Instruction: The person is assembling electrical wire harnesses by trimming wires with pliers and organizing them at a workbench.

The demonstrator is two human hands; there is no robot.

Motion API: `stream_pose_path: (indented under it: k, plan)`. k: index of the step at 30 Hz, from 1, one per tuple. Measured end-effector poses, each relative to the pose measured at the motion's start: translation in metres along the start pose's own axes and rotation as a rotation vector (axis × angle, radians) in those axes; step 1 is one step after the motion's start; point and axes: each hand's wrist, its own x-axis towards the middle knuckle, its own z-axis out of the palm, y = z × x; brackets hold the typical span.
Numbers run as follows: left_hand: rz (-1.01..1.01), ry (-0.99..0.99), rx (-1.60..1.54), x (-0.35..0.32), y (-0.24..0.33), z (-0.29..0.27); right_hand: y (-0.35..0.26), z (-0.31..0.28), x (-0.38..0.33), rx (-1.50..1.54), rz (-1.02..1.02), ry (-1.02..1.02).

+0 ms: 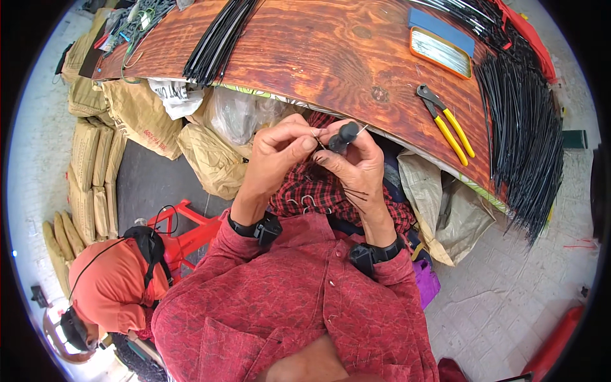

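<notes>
My left hand (pixel 277 156) and my right hand (pixel 358 167) meet just below the near edge of the wooden table (pixel 318 57). The right hand grips a small tool with a black handle (pixel 344 135), its thin metal tip pointing up and right. The left hand's fingertips pinch a thin wire or pin (pixel 320 141) next to that handle. A few thin black strands (pixel 356 191) trail under the right palm. Both wrists wear black bands. Small metal hooks (pixel 309 202) lie on the plaid cloth over my lap.
On the table lie yellow-handled pliers (pixel 449 121), an orange-rimmed tin of thin wires (pixel 440 52), a blue lid (pixel 441 27) and bundles of black ties (pixel 525 137), (pixel 219 38). Sacks (pixel 140 114) stand beneath. A person in orange (pixel 111 286) sits at lower left by a red stool (pixel 188 232).
</notes>
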Motion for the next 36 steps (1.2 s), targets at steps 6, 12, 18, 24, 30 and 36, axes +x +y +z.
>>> stream_pose_path:
  k: [6,12,18,24,30,36]
  plan:
    - [-0.004,-0.012,-0.143,-0.002,-0.004,-0.004,-0.008,-0.009,-0.002,-0.109,0.072,-0.151]
    - [0.034,-0.022,-0.157,0.0,-0.01,-0.007,-0.011,-0.013,-0.007,0.178,0.171,-0.096]
    - [-0.038,-0.028,-0.193,0.002,-0.012,-0.008,-0.004,-0.012,-0.005,0.137,0.084,-0.072]
    - [-0.121,-0.126,-0.307,0.004,-0.011,-0.016,0.0,-0.009,-0.004,-0.023,0.09,-0.112]
    - [-0.079,-0.202,-0.323,0.007,-0.015,-0.021,0.001,-0.01,0.0,0.078,0.196,-0.141]
    - [-0.048,-0.236,-0.34,0.004,-0.016,-0.022,0.0,-0.012,0.003,0.189,0.3,-0.179]
